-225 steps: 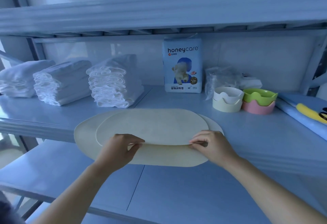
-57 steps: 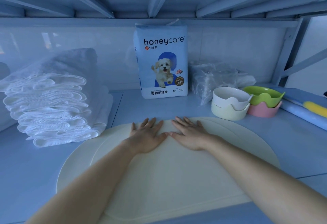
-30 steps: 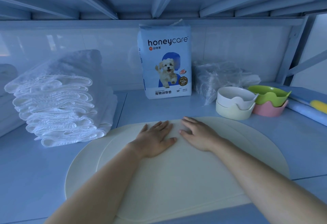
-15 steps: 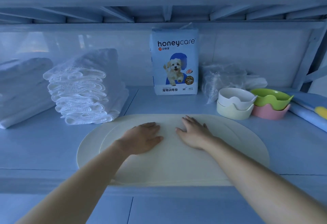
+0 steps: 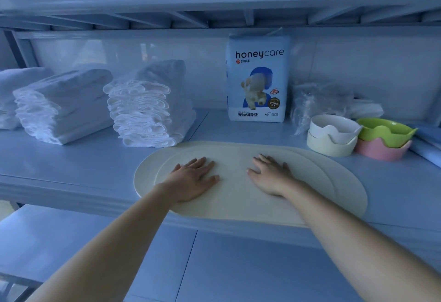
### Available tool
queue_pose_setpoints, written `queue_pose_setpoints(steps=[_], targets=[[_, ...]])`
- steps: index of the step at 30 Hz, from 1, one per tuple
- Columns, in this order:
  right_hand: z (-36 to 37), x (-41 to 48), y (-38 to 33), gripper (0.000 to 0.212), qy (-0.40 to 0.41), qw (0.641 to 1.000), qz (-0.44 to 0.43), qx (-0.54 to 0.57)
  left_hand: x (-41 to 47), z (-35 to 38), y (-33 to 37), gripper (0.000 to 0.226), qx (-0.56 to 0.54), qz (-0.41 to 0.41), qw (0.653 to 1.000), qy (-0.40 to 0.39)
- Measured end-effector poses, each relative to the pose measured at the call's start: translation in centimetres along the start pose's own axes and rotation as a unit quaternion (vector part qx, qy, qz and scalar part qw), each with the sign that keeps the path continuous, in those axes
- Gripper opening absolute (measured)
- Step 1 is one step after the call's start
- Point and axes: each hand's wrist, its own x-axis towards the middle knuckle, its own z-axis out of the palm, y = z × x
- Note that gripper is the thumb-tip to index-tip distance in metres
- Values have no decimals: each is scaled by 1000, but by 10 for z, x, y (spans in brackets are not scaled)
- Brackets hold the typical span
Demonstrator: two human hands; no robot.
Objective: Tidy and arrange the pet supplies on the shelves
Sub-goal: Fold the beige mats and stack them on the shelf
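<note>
I am pressing my left grip (image 5: 193,178) and right grip (image 5: 272,175) flat on the top mat (image 5: 236,196), fingers straight, grasping nothing. The top mat is lying on a larger mat (image 5: 350,192) at the front edge of the shelf (image 5: 71,165). Stacked bowls (image 5: 331,134) are standing just beside the mats' far right rim.

Two cream oval mats (image 5: 238,196), one atop the other; four bowls (white bowl (image 5: 334,128) nested in cream bowl (image 5: 327,147), green bowl (image 5: 386,132) in pink bowl (image 5: 379,153)); three stacks of folded white pads (image 5: 148,115); one honeycare pack (image 5: 259,79); one crumpled plastic bag (image 5: 319,101); two hands, left hand (image 5: 193,180) and right hand (image 5: 272,175).
</note>
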Motion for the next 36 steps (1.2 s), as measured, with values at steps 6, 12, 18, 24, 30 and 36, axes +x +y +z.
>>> queue_pose_setpoints(steps=[6,12,18,24,30,36], targets=[[-1,3,-3,61,4,1000,15,-8,8,-2,-4,72,21,6,1000,-21],[-1,10,-3,62,4,1000,29,-8,20,-3,-9,73,15,19,1000,-17],[0,9,-4,61,35,999,26,5,21,-3,-11,70,-6,30,999,8],[0,-1,-24,51,109,991,-41,63,8,-14,-44,52,-22,28,998,56],[13,-3,-65,43,100,987,-93,86,-11,-26,-86,41,-16,12,997,69],[21,2,-90,41,99,987,-96,81,-20,-32,-118,47,-25,-29,997,72]])
